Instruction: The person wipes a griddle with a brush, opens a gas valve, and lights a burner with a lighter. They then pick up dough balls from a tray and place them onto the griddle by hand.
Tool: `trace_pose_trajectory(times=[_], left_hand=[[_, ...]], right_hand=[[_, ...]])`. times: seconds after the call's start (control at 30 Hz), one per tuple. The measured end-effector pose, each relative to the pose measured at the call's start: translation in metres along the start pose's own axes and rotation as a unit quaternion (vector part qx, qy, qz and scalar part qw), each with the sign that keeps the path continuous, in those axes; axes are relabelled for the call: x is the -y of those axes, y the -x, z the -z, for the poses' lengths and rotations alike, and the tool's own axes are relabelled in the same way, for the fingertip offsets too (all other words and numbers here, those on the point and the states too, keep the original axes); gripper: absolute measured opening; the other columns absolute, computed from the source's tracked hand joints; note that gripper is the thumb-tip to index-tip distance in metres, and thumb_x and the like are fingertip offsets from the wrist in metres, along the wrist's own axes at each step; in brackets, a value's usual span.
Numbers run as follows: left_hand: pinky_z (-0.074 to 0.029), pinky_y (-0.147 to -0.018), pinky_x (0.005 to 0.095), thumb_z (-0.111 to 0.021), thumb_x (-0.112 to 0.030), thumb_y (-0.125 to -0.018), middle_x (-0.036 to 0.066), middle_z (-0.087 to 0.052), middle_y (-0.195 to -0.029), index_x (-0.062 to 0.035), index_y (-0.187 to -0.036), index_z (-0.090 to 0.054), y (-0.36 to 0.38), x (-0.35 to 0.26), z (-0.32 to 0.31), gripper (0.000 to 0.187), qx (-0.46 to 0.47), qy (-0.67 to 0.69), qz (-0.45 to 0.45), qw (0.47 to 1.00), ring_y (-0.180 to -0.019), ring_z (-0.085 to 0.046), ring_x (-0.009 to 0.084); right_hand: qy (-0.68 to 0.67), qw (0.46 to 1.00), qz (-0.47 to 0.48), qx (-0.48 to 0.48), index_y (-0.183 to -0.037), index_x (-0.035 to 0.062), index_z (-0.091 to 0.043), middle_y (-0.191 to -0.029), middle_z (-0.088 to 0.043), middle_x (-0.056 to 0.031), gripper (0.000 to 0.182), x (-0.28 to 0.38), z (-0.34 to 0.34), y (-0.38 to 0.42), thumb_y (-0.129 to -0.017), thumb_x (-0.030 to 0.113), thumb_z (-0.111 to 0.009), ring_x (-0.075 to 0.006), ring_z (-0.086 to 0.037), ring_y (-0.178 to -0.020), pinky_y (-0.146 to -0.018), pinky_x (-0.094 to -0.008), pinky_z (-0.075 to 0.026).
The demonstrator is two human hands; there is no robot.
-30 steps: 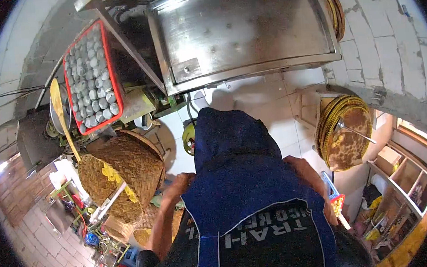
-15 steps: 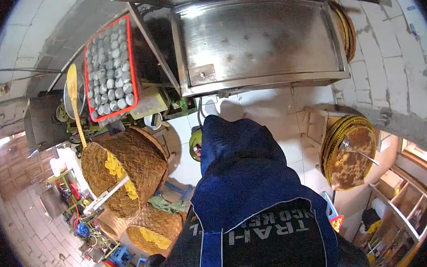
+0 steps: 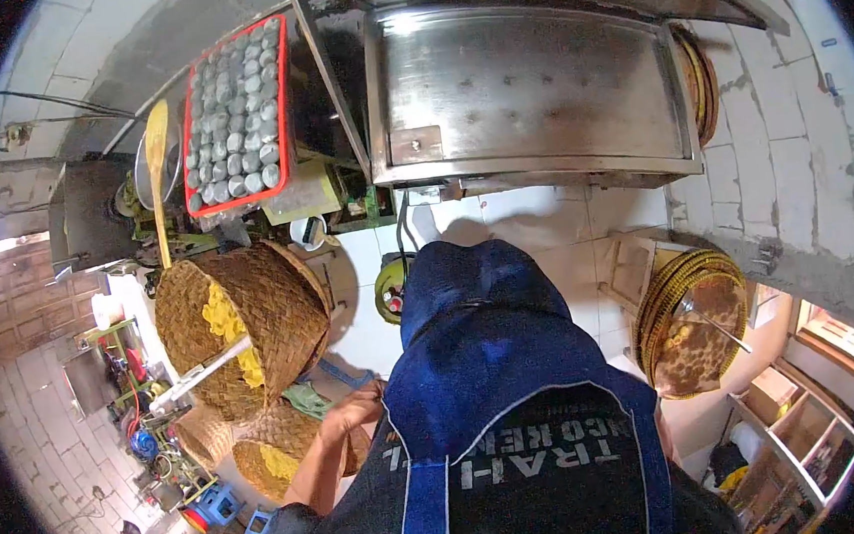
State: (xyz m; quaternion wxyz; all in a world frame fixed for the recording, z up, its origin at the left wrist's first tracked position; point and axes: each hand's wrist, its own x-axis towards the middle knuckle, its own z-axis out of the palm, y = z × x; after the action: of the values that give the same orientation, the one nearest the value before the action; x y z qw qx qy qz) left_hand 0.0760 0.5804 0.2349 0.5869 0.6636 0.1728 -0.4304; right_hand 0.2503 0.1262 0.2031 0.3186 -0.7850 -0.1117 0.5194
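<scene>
My left hand (image 3: 358, 409) is at the left side of my blue apron (image 3: 495, 362), its fingers curled near the apron's edge. Whatever lies inside those fingers is too small or hidden to make out. A green cloth (image 3: 307, 401) lies just beyond this hand. Further left, a tall woven basket (image 3: 285, 313) leans over, with yellow material (image 3: 220, 308) and a white bar (image 3: 198, 376) at its mouth. A second woven basket (image 3: 294, 426) lies below it. On the right, only a sliver of bare forearm (image 3: 664, 435) shows beside my apron; that hand is hidden.
A steel worktop (image 3: 535, 108) stands ahead. At the left, a red-rimmed tray (image 3: 285, 87) holds many grey lumps beside a long wooden paddle (image 3: 158, 188). Stacked round trays (image 3: 651, 315) stand on the right, near a wooden shelf unit (image 3: 809, 403). A green container (image 3: 386, 295) is on the floor.
My left hand and forearm have come into view beside the apron. A sliver of right forearm now shows too. The view has shifted slightly, and the apron front sits differently.
</scene>
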Motion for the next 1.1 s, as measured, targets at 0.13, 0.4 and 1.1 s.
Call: trace_pose_trajectory(times=[0.13,0.4,1.1], left_hand=[[-0.049,-0.074,0.0238,-0.064,0.004,-0.086,0.003,-0.07,-0.093,-0.0028,-0.102,-0.068,-0.039,0.011,0.003,0.018,-0.025,0.258,0.058,0.964,-0.084,-0.062,0.0094],[-0.05,-0.074,0.0278,-0.07,-0.01,-0.09,0.006,-0.068,-0.094,0.002,-0.105,-0.069,-0.079,-0.048,-0.005,0.019,-0.243,0.077,-0.11,0.961,-0.082,-0.062,0.0132],[-0.044,-0.074,0.0241,-0.067,-0.013,-0.093,-0.001,-0.06,-0.089,-0.0028,-0.105,-0.061,-0.127,-0.062,0.005,0.016,-0.098,0.131,-0.113,0.98,-0.084,-0.054,0.0079]], right_hand=[[0.01,1.0,0.008,0.022,-0.098,-0.0007,-0.066,-0.091,-0.07,-0.0199,0.018,-0.004,0.0,0.002,-0.085,0.009,-0.058,-0.0324,-0.068,-0.085,-0.076,-0.0407,-0.052],[0.016,0.997,0.034,0.069,-0.097,-0.0008,-0.066,-0.09,-0.07,-0.0193,0.018,-0.001,0.003,-0.006,-0.085,0.01,-0.059,-0.0318,-0.069,-0.086,-0.078,-0.0401,-0.052],[0.144,0.925,0.349,0.04,-0.091,0.0047,-0.066,-0.081,-0.066,-0.0159,0.036,0.152,0.028,-0.133,-0.086,0.04,-0.068,-0.034,-0.064,-0.076,-0.068,-0.045,-0.048]])
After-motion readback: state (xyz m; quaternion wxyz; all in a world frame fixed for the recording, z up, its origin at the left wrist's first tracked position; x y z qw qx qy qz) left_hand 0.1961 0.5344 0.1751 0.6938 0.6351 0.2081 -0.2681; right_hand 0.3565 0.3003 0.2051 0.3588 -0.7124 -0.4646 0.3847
